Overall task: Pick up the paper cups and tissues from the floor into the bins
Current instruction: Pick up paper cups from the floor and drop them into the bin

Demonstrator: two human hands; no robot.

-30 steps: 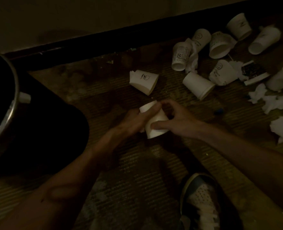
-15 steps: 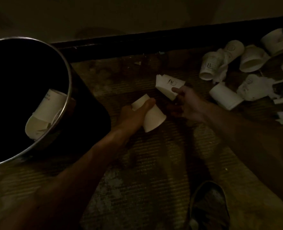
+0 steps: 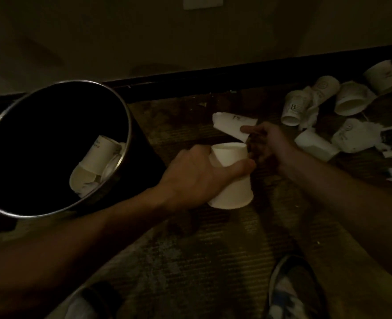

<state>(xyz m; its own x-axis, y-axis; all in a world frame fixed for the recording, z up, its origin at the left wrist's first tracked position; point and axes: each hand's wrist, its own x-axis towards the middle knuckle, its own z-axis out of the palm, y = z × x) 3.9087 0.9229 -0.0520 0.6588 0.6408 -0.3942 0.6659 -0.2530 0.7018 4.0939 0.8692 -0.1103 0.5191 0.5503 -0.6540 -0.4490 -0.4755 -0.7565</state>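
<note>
White paper, thin-walled: a plain tapered cup is gripped near its narrow end by the left hand, beside the round black metal-rimmed bin. A flattened printed paper cup is pinched by one edge in the right hand; slippage during carriage is judged likely.

Bin mouth open left; cup pile crowds right.

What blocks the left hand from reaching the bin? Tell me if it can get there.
Probably yes. The left hand, gripping a cup, is just right of the bin, whose mouth is open; nothing visible lies between them.
</note>
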